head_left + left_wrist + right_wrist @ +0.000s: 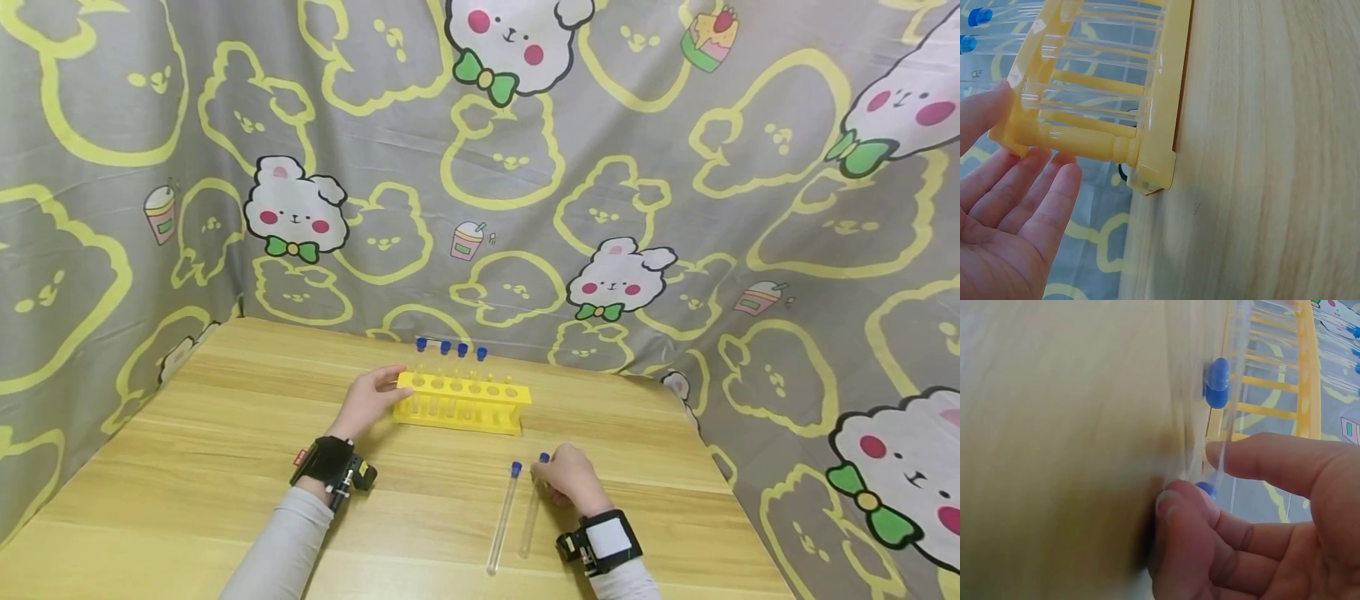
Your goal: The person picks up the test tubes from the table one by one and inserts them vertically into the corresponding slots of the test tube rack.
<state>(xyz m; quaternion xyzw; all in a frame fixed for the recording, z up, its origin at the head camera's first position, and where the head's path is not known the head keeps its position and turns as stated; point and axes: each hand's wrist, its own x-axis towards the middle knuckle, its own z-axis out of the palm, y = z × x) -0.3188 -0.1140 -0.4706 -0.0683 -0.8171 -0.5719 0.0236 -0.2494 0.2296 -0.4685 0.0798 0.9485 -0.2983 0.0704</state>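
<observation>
A yellow test tube rack [521,398] stands on the table with several blue-capped clear test tubes upright at its left side. My left hand [372,400] grips the rack's left end. In the left wrist view its thumb [985,115] lies on the rack's top plate and the fingers are under that plate. My right hand [572,475] pinches a clear test tube [530,527] just below its blue cap [544,457]. Left of it, a second capped test tube [502,521] lies on the table. The right wrist view shows that second tube's blue cap [1217,383] beyond the fingers.
The wooden table [420,533] reaches back to a grey patterned curtain [390,283], which also hangs along both sides. On the rack's right part, holes [492,390] hold no tubes. The caps [462,350] of the racked tubes rise well above its top plate.
</observation>
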